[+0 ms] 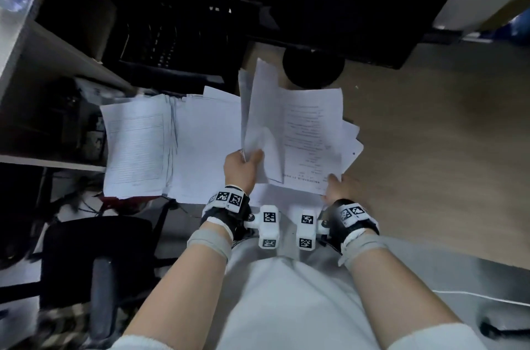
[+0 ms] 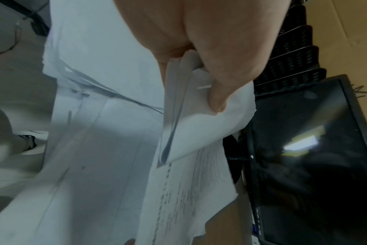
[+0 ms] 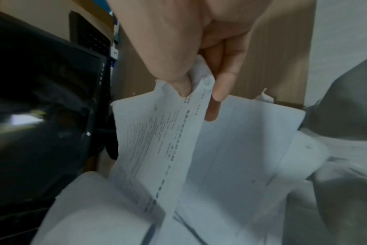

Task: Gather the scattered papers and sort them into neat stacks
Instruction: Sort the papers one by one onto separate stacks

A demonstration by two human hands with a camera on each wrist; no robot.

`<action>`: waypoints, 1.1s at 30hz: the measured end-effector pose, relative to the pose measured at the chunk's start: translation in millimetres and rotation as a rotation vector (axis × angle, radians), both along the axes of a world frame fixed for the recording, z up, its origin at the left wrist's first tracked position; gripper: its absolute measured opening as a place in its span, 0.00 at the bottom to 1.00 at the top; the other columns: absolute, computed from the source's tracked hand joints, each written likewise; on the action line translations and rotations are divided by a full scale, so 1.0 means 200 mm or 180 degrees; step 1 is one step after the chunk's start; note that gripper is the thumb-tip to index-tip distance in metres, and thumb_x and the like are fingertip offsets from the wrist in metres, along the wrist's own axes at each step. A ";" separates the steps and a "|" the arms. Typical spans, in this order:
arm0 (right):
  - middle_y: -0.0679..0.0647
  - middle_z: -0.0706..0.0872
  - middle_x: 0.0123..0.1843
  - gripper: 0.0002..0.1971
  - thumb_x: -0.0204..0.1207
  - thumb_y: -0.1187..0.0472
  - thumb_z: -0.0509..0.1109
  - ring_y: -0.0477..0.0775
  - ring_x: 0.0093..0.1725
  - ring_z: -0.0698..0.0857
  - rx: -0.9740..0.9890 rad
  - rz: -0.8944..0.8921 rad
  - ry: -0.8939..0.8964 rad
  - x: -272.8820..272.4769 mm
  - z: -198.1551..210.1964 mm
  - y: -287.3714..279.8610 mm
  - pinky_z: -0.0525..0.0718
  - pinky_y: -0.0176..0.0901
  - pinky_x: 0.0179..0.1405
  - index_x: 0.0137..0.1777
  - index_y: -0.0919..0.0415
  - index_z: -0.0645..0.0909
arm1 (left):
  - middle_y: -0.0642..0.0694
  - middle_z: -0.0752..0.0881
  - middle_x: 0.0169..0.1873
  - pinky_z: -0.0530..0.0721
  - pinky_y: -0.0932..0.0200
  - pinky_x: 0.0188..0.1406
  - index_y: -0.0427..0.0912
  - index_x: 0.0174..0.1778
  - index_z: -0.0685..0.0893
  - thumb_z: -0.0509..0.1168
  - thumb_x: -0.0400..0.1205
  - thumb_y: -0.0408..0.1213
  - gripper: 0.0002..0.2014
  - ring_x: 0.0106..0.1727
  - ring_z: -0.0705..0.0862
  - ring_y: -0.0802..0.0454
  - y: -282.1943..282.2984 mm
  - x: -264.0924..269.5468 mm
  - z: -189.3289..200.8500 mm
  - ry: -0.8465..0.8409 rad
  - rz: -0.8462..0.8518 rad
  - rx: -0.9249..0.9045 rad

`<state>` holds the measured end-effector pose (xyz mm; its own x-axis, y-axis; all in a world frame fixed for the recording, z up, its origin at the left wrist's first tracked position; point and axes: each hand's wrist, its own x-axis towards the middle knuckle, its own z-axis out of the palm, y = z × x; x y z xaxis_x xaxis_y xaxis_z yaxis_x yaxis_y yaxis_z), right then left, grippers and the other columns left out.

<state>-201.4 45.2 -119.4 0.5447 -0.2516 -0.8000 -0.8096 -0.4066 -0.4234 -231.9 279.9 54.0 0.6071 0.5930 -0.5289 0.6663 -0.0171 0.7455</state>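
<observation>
Your left hand (image 1: 240,169) pinches the near corner of a few sheets (image 1: 259,117), thumb on top and fingers curled under, so they stand tilted up and away from you; the left wrist view shows the thumb (image 2: 218,92) pressing the bent corner of those sheets (image 2: 178,116) against the fingers beneath; your right hand (image 1: 339,187) grips the near edge of a printed page (image 1: 311,137), with more loose sheets fanned out beneath it and past your right hand's far side; in the right wrist view the thumb (image 3: 178,82) sits on the printed side of that page (image 3: 157,149) while a finger (image 3: 220,89) lies behind it, so the page is held between them; the two bundles overlap between your hands, the left one lying across the printed page; to the left of your left hand two stacks of paper (image 1: 134,146) lie flat side by side on the bench (image 1: 430,134), the nearer stack just beside your left hand; beyond both hands stands a dark monitor (image 2: 314,149) on a round black base (image 1: 312,65); wrist cameras (image 1: 269,226) sit between your forearms, close together; a black chair (image 1: 94,260) stands to the left of your left arm.
</observation>
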 end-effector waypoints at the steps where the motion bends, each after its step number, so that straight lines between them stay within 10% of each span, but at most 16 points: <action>1: 0.57 0.87 0.60 0.32 0.65 0.34 0.58 0.64 0.57 0.88 -0.0089 0.0104 0.0038 -0.02 0.07 0.01 0.86 0.57 0.57 0.61 0.54 0.81 | 0.41 0.89 0.32 0.88 0.37 0.45 0.34 0.36 0.87 0.71 0.70 0.50 0.19 0.34 0.84 0.45 0.00 -0.01 0.01 0.0013 0.0027 0.0078; 11: 0.57 0.87 0.57 0.27 0.68 0.52 0.69 0.62 0.48 0.89 -0.0348 0.0356 0.0422 -0.03 0.60 0.16 0.89 0.53 0.47 0.67 0.61 0.76 | 0.32 0.89 0.37 0.87 0.36 0.47 0.28 0.39 0.84 0.70 0.74 0.52 0.24 0.37 0.87 0.37 0.03 0.01 0.08 -0.0080 -0.0267 0.0230; 15: 0.59 0.72 0.76 0.35 0.74 0.49 0.72 0.63 0.74 0.73 -0.0606 0.0495 -0.0006 0.01 0.76 0.24 0.77 0.55 0.67 0.79 0.56 0.65 | 0.31 0.90 0.39 0.88 0.32 0.49 0.26 0.41 0.84 0.68 0.70 0.61 0.33 0.42 0.89 0.34 0.05 0.01 -0.01 0.0002 -0.0548 -0.0001; 21: 0.46 0.80 0.73 0.31 0.77 0.57 0.75 0.46 0.64 0.84 0.1586 0.0662 -0.0916 0.12 0.97 0.42 0.83 0.45 0.66 0.80 0.48 0.71 | 0.44 0.92 0.48 0.86 0.44 0.61 0.43 0.50 0.89 0.57 0.88 0.60 0.24 0.51 0.90 0.44 -0.01 0.03 0.12 -0.0089 -0.1096 -0.0927; 24: 0.43 0.74 0.79 0.40 0.73 0.51 0.79 0.44 0.73 0.77 0.1616 0.1249 -0.0845 0.12 1.01 0.43 0.75 0.48 0.76 0.84 0.46 0.64 | 0.41 0.90 0.47 0.89 0.54 0.48 0.39 0.59 0.85 0.54 0.91 0.54 0.22 0.46 0.89 0.46 -0.01 0.07 0.16 0.0017 -0.0677 -0.1342; 27: 0.41 0.70 0.81 0.47 0.70 0.48 0.82 0.43 0.77 0.72 0.1716 0.1217 -0.0813 0.08 1.02 0.43 0.70 0.45 0.78 0.86 0.46 0.59 | 0.31 0.90 0.56 0.91 0.42 0.56 0.36 0.66 0.85 0.54 0.91 0.54 0.26 0.58 0.89 0.33 0.03 0.08 0.15 -0.0048 -0.0499 -0.1663; 33: 0.39 0.72 0.78 0.51 0.67 0.50 0.84 0.37 0.72 0.75 0.1826 0.1142 -0.0858 0.04 1.06 0.46 0.72 0.37 0.74 0.87 0.46 0.57 | 0.36 0.93 0.50 0.93 0.49 0.49 0.41 0.63 0.88 0.54 0.90 0.57 0.25 0.53 0.92 0.42 0.07 0.08 0.15 -0.0189 -0.0750 -0.1747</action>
<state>-193.1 137.7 93.0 0.7115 0.3983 -0.5788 -0.5057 -0.2816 -0.8154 -215.1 294.8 84.9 0.7270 0.0886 -0.6809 0.6482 0.2388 0.7231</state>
